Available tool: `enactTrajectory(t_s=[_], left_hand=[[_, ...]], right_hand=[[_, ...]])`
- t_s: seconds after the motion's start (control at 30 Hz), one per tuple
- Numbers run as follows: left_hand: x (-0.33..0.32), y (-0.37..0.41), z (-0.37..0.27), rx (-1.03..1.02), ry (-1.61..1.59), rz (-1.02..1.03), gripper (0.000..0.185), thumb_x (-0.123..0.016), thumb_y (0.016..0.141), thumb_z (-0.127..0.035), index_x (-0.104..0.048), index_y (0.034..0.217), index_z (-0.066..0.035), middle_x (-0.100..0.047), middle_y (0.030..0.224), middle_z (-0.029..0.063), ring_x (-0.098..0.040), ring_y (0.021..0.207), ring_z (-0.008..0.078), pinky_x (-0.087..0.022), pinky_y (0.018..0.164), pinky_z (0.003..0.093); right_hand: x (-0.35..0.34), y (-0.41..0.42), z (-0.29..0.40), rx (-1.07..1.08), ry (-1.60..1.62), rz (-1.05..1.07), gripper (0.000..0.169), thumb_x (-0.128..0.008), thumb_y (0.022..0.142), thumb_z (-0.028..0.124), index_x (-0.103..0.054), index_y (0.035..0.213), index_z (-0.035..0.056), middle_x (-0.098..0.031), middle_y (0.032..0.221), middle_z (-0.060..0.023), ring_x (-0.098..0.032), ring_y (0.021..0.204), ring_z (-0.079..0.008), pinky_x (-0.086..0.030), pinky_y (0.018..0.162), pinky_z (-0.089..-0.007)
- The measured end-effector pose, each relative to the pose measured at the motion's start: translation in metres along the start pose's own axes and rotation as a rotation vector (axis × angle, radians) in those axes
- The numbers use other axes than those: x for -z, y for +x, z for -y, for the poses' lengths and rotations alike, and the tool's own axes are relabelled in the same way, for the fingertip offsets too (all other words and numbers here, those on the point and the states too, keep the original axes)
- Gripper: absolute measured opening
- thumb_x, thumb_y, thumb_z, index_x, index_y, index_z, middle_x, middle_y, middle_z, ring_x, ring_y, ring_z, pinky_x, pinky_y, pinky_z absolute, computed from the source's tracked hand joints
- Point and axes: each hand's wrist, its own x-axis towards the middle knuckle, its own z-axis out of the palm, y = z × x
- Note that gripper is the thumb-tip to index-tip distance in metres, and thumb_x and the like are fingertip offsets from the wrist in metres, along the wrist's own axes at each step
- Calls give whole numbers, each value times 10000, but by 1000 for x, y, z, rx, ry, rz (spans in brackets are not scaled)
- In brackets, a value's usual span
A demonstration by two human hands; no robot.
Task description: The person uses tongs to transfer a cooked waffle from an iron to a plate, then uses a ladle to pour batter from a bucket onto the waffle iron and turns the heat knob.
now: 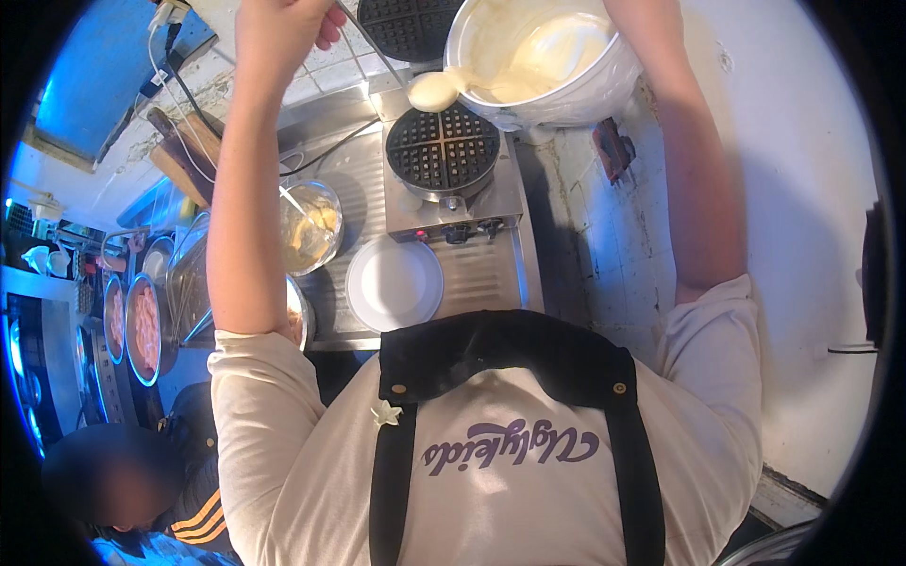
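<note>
My left hand [301, 21], cut by the top edge, grips the thin metal handle of a ladle [433, 93]. Pale batter fills the ladle's bowl, which hangs over the rear of a round waffle iron's lower plate [443, 150]. Beside the ladle, a large white plastic bowl [488, 113] of batter is tilted towards it, and batter bridges its rim and the ladle. My right forearm reaches up to the bowl's far right side; the hand lies beyond the top edge. The iron's upper plate [410, 28] stands raised behind. A red light glows on the iron's front.
White plates [395, 284] lie before the iron on the ribbed steel counter [488, 272]. At the left are a steel bowl [333, 240] with yellow mixture, metal bowls of pinkish food [146, 325], wooden boards [185, 159] and cables. A co-worker [195, 488] is at the lower left. A wall borders the right.
</note>
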Motion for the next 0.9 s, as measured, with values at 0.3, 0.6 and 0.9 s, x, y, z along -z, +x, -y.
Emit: enactTrajectory(t_s=[0.3,0.6,0.9], left_hand=[[-24,-66,35,105,37,-30,165,-610,894,-139,-574,840,13,-643,633,93,-605,520,116,-477,478,244],[-11,-59,47,198,-57,-155,182,-601,896,-135,-564,841,35,-646,650,109,-603,517,146,-485,488,257],[-27,-195,68,-453,487,-3,134,-710,802,-46,-593,866,-35,-662,781,97,-648,663,200,-508,571,285]], right_hand=[[2,4,-16,-3,-24,-75,180,-542,782,110,-663,771,-23,-636,836,-288,-623,845,-440,-491,780,-512],[0,2,-11,-45,31,-11,192,-549,758,114,-677,778,-27,-638,829,-289,-630,844,-441,-497,787,-505],[4,6,-22,-40,8,-77,186,-535,771,105,-676,770,-17,-638,820,-282,-628,831,-440,-495,776,-509]])
